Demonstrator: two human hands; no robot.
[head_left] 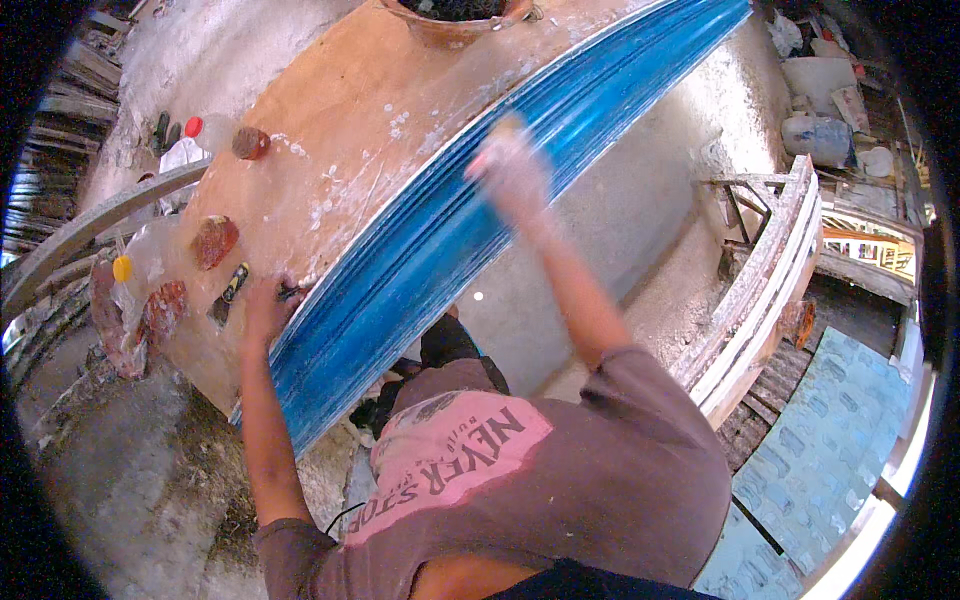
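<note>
Single head view, looking steeply down, close over blue moulding [470,210]

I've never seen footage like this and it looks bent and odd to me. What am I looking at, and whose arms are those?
It is one picture from a wide fisheye camera worn on a person's head, looking down, so straight edges curve. There is no machine: the arms are the person's own. The left hand rests at the edge of a long stack of blue sheets lying on a dusty orange-brown worktable. The right hand, coated in white dust and blurred by motion, is over the blue stack; whether it holds anything cannot be told. On the table lie round reddish discs and a small yellow-and-black tool.
</note>
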